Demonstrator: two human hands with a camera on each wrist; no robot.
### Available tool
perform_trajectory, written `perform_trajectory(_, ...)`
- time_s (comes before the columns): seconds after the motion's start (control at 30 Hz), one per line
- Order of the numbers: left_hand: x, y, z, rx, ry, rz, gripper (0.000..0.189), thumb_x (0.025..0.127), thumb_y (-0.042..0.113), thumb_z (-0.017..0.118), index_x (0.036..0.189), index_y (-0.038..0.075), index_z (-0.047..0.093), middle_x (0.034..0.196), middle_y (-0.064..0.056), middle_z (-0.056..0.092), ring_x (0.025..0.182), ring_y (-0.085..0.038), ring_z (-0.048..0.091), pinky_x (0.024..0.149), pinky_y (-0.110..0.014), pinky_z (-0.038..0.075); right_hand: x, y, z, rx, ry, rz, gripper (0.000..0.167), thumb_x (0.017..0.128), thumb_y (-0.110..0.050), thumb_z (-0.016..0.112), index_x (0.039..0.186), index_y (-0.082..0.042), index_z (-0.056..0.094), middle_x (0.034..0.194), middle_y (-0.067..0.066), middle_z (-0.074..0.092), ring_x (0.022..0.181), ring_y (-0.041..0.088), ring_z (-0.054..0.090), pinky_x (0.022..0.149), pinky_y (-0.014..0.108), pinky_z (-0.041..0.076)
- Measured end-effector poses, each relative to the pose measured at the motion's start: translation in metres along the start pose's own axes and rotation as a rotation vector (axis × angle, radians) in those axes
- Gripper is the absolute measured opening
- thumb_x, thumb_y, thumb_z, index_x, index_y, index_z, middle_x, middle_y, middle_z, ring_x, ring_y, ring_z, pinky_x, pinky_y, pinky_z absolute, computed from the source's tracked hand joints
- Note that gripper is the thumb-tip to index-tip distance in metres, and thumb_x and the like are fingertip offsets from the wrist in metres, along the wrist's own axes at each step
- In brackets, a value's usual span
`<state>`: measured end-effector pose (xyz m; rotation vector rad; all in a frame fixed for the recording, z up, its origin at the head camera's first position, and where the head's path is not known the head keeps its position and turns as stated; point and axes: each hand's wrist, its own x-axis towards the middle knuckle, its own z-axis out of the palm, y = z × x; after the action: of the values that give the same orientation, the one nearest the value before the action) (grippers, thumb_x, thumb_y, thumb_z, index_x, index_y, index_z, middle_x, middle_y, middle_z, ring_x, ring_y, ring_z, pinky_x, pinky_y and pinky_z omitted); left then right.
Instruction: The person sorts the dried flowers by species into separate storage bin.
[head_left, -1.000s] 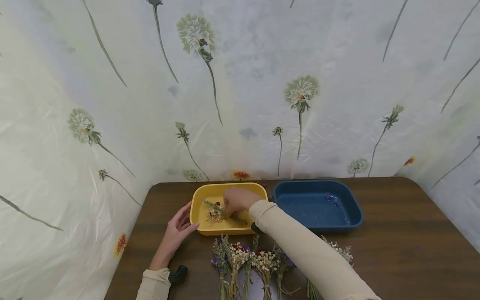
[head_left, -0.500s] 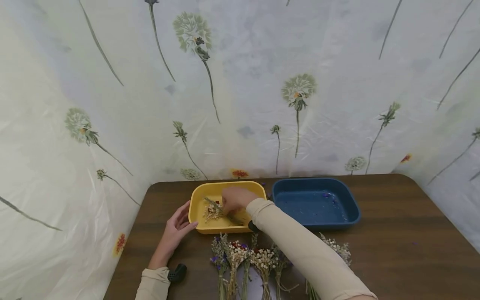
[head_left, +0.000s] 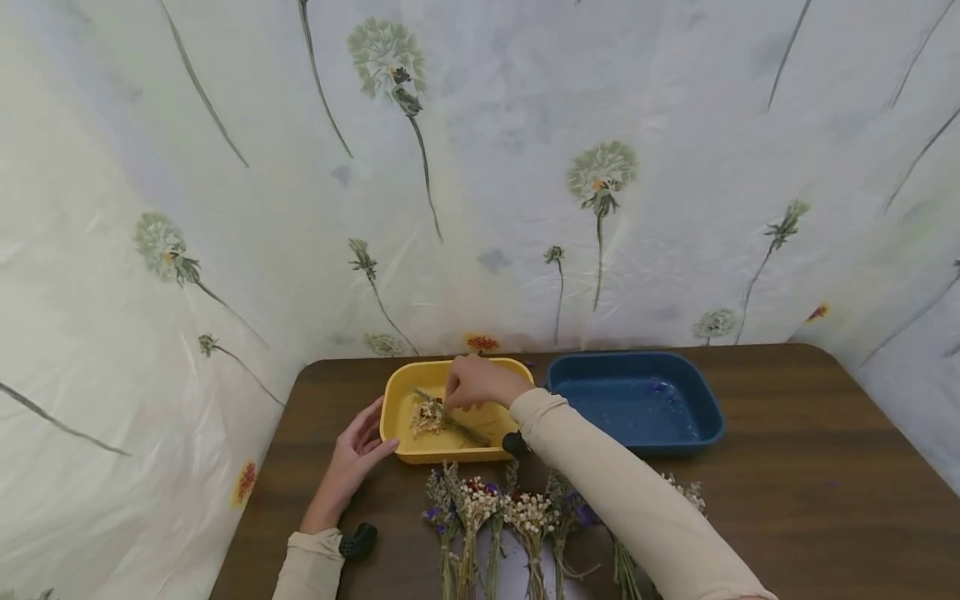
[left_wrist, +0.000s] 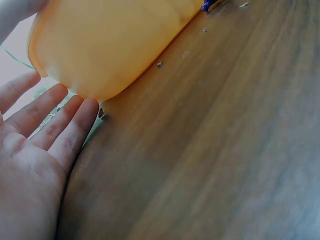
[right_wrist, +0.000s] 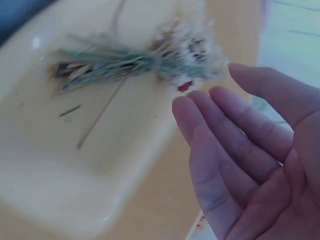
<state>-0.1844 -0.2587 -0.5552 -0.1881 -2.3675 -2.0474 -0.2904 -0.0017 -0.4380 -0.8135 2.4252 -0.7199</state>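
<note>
A yellow tray [head_left: 397,456] stands at the back of the table. In it lies a small bunch of dried flowers [head_left: 431,415], white heads to the left and tied stems pointing right. Close over this bunch, my right hand [head_left: 480,383] has its fingers loosely bent; the right wrist view shows nothing between the fingers [right_wrist: 204,175] and thumb. My left hand [head_left: 352,450] rests against the tray's left end, thumb at the front corner. Straight fingers [left_wrist: 75,125] touch the tray's outer wall in the left wrist view.
A blue tray [head_left: 626,450] with purple petal bits stands to the right of the yellow one. Several dried flower bunches [head_left: 528,512] lie in a row along the front, partly under my right sleeve [head_left: 637,500]. A flower-printed curtain [head_left: 495,167] hangs behind the table.
My right hand has let go of the bunch and risen slightly away toward the back of the tray. The bunch now lies across the tray bottom. My left hand has stayed put.
</note>
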Motion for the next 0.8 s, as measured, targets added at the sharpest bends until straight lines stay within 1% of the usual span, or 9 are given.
perform_trajectory(0.03, 0.000, 0.001, 0.000, -0.001, -0.002, 0.001, 0.072, 0.097, 0.012, 0.073, 0.160, 0.020, 0.039, 0.164, -0.011, 0.041, 0.149, -0.032, 0.041, 0.098, -0.012, 0.049, -0.002, 0.000, -0.002, 0.024, 0.017, -0.004, 0.017, 0.098, -0.018, 0.071, 0.093, -0.006, 0.082, 0.093, 0.014, 0.079, 0.084, 0.031, 0.074, 0.071, 0.039, 0.061)
perform_trajectory(0.1, 0.001, 0.001, 0.001, 0.000, 0.001, 0.000, 0.072, 0.097, 0.013, 0.073, 0.160, 0.021, 0.040, 0.164, -0.011, 0.041, 0.149, -0.032, 0.042, 0.098, -0.012, 0.049, -0.008, -0.002, -0.006, 0.066, 0.046, -0.019, 0.017, 0.098, -0.019, 0.072, 0.098, -0.005, 0.082, 0.098, 0.016, 0.079, 0.089, 0.034, 0.075, 0.072, 0.040, 0.062)
perform_trajectory(0.17, 0.000, 0.001, 0.002, 0.002, 0.007, -0.014, 0.072, 0.096, 0.013, 0.074, 0.159, 0.022, 0.041, 0.164, -0.010, 0.041, 0.149, -0.032, 0.042, 0.098, -0.012, 0.049, -0.013, -0.002, -0.007, 0.094, 0.078, -0.036, 0.017, 0.098, -0.020, 0.072, 0.100, -0.006, 0.081, 0.098, 0.016, 0.079, 0.089, 0.034, 0.075, 0.070, 0.038, 0.062)
perform_trajectory(0.23, -0.001, 0.001, 0.002, 0.010, 0.010, -0.023, 0.072, 0.096, 0.014, 0.074, 0.159, 0.023, 0.041, 0.165, -0.008, 0.041, 0.149, -0.031, 0.042, 0.098, -0.012, 0.049, -0.019, -0.001, -0.008, 0.110, 0.115, -0.044, 0.016, 0.098, -0.022, 0.072, 0.100, -0.009, 0.080, 0.096, 0.013, 0.079, 0.086, 0.030, 0.075, 0.068, 0.036, 0.062)
perform_trajectory(0.33, -0.002, 0.000, 0.001, 0.022, 0.010, -0.027, 0.073, 0.096, 0.014, 0.074, 0.160, 0.022, 0.040, 0.165, -0.008, 0.039, 0.149, -0.032, 0.041, 0.098, -0.012, 0.048, -0.031, -0.002, -0.011, 0.139, 0.169, -0.051, 0.012, 0.098, -0.025, 0.072, 0.100, -0.015, 0.079, 0.091, 0.004, 0.078, 0.081, 0.021, 0.073, 0.067, 0.034, 0.061)
perform_trajectory(0.4, -0.002, 0.000, 0.000, 0.025, 0.016, -0.022, 0.073, 0.096, 0.014, 0.074, 0.160, 0.022, 0.040, 0.165, -0.009, 0.039, 0.150, -0.033, 0.041, 0.098, -0.012, 0.048, -0.041, -0.004, -0.014, 0.168, 0.202, -0.055, 0.012, 0.099, -0.026, 0.071, 0.101, -0.016, 0.079, 0.090, 0.000, 0.077, 0.080, 0.016, 0.072, 0.067, 0.032, 0.061)
perform_trajectory(0.47, -0.003, -0.001, 0.000, 0.022, 0.017, -0.026, 0.072, 0.096, 0.013, 0.074, 0.159, 0.022, 0.040, 0.165, -0.009, 0.040, 0.150, -0.033, 0.041, 0.098, -0.012, 0.049, -0.052, -0.006, -0.018, 0.209, 0.227, -0.056, 0.014, 0.099, -0.027, 0.071, 0.103, -0.016, 0.078, 0.091, -0.001, 0.076, 0.079, 0.013, 0.071, 0.067, 0.032, 0.061)
perform_trajectory(0.63, -0.002, 0.000, 0.000, 0.015, 0.009, -0.028, 0.072, 0.097, 0.014, 0.073, 0.159, 0.023, 0.040, 0.165, -0.009, 0.040, 0.150, -0.032, 0.042, 0.098, -0.012, 0.049, -0.083, -0.010, -0.022, 0.304, 0.279, -0.035, 0.020, 0.098, -0.030, 0.073, 0.110, -0.014, 0.077, 0.098, 0.002, 0.077, 0.081, 0.013, 0.072, 0.067, 0.031, 0.062)
perform_trajectory(0.8, 0.000, 0.000, 0.001, 0.006, 0.008, -0.017, 0.071, 0.097, 0.013, 0.073, 0.159, 0.021, 0.040, 0.164, -0.011, 0.042, 0.149, -0.033, 0.043, 0.098, -0.012, 0.049, -0.113, -0.005, -0.017, 0.294, 0.319, -0.005, 0.021, 0.097, -0.030, 0.074, 0.110, -0.014, 0.077, 0.100, 0.002, 0.078, 0.075, 0.013, 0.073, 0.066, 0.034, 0.062)
